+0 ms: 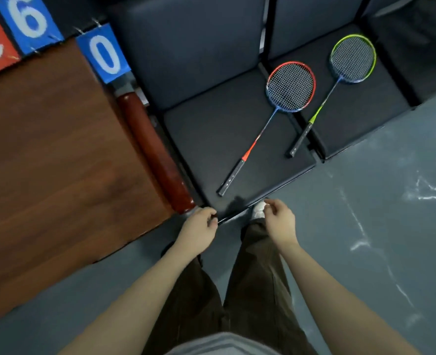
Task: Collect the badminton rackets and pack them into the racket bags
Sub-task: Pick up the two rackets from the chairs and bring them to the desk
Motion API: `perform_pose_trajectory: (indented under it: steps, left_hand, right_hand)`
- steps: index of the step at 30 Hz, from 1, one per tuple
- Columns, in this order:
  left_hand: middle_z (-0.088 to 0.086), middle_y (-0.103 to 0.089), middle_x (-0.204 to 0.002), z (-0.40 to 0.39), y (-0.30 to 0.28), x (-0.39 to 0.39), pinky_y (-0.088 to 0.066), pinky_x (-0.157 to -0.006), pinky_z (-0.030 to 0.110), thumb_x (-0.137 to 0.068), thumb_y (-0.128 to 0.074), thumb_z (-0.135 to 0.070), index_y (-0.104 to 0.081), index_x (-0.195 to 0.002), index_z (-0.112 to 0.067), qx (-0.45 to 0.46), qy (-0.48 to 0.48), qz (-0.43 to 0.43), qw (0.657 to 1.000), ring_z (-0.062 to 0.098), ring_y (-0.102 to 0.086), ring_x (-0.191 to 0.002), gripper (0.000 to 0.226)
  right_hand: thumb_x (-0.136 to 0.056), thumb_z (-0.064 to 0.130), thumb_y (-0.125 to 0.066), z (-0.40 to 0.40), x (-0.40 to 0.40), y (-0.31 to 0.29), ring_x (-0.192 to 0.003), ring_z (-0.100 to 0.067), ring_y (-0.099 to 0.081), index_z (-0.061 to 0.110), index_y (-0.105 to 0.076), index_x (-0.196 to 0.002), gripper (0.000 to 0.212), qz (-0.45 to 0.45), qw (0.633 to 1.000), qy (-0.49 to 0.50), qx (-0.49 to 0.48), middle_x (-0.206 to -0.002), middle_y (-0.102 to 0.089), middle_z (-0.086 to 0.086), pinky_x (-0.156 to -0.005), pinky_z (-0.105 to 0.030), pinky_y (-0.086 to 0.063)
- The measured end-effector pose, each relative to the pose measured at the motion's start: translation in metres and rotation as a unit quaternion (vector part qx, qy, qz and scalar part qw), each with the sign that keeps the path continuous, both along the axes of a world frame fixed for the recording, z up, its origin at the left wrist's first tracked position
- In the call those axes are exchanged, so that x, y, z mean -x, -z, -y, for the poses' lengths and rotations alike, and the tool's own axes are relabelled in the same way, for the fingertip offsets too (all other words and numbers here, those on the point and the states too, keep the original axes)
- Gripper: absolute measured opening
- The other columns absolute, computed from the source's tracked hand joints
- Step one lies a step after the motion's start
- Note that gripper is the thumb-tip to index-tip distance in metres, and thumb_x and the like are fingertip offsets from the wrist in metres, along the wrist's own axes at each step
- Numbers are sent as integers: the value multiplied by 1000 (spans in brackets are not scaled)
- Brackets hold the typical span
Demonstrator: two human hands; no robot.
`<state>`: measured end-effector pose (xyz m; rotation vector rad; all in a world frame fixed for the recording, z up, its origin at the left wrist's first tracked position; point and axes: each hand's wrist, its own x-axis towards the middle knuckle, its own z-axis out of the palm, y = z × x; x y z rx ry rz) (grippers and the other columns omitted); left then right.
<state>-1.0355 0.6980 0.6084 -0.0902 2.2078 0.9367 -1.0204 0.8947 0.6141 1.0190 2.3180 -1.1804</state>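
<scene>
Rackets: red racket (pixel 290 85) and green racket (pixel 352 58) lie on seats (pixel 199 129), at my 12 and 1 o'clock.
Hands: my left hand (pixel 199 228) and right hand (pixel 279 221) loosely curled, holding nothing.

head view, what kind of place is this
Probably the sideline of a badminton or sports hall: two rackets, red-framed and yellow-green-framed, lie on dark padded seats, with flip scoreboard numbers beside them.

You see two rackets, one red-framed racket (pixel 290 86) and one yellow-green racket (pixel 352 58) (both on dark seats), three number cards, and two hands.
</scene>
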Motion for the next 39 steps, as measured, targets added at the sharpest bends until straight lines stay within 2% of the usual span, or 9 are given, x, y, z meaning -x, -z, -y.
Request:
perform_pose_trajectory:
  steps: [5, 11, 14, 17, 21, 27, 31, 34, 39]
  left_hand:
    - [9, -53, -122, -85, 55, 68, -39, -98, 40, -92, -48, -30, -51, -127, -17, 69, 8, -28, 997, 28, -49, -113, 37]
    - [5, -38, -139, -153, 139, 139, -31, -100, 41, -91, -46, -43, -27, -142, -29, 155, 80, -43, 984, 31, -38, -122, 56]
    - [7, -28, -146, -172, 190, 166, -28, -103, 42, -91, -45, -47, -14, -146, -33, 179, 116, -32, 976, 31, -34, -127, 65]
    - [10, -38, -133, -184, 231, 176, -33, -97, 41, -89, -51, -45, -11, -146, -31, 215, 148, -52, 964, 31, -42, -116, 71]
    - [8, -52, -102, -189, 259, 171, -43, -82, 41, -81, -67, -19, -30, -141, -24, 188, 133, -165, 959, 28, -53, -91, 70]
    - [6, -50, -90, -194, 263, 168, -49, -71, 38, -83, -67, -15, -38, -138, -20, 65, 116, -252, 959, 20, -52, -75, 62]
    - [4, -49, -94, -200, 245, 176, -54, -66, 38, -89, -55, -26, -40, -137, -21, 40, 76, -248, 965, 19, -53, -72, 50]
    - [5, -51, -93, -200, 226, 183, -54, -65, 41, -88, -47, -33, -46, -134, -17, 43, 68, -260, 962, 19, -55, -72, 49]
    - [2, -54, -92, -203, 184, 176, -53, -67, 43, -84, -53, -33, -53, -127, -19, 54, 35, -269, 961, 22, -57, -74, 45]
  right_hand:
    - [-93, 15, -45, -81, 72, 43, -107, -25, -56, 11, -58, -119, 29, 7, 999, -32, -1, -117, -62, -9, -90, -32, -43]
    - [-94, 19, -47, -164, 148, 124, -101, -25, -57, 11, -56, -122, 30, 2, 994, -104, -33, -117, -58, -12, -88, -32, -44]
    - [-93, 25, -50, -198, 176, 177, -100, -33, -56, 16, -51, -126, 35, -8, 991, -102, -88, -113, -53, -12, -96, -45, -42]
    - [-91, 29, -54, -223, 192, 220, -107, -36, -50, 21, -45, -133, 44, -20, 988, -67, -138, -119, -47, -14, -101, -47, -36]
    - [-88, 39, -58, -240, 200, 254, -115, -32, -43, 26, -37, -140, 57, -30, 986, -45, -160, -124, -43, -13, -103, -43, -25]
    - [-80, 59, -59, -239, 226, 283, -122, -27, -41, 29, -20, -146, 83, -26, 982, -26, -184, -132, -45, -9, -104, -43, -19]
    - [-87, 36, -59, -235, 233, 287, -106, -27, -49, 25, -19, -147, 73, -36, 983, -11, -180, -128, -46, -11, -98, -40, -22]
    - [-89, 26, -54, -234, 233, 269, -86, -21, -39, 25, -19, -147, 68, -47, 986, 20, -157, -127, -44, -11, -99, -37, -22]
    - [-89, 24, -53, -231, 219, 217, -111, -31, -42, 25, -20, -147, 67, -107, 985, 61, -122, -126, -47, -9, -86, -22, -13]
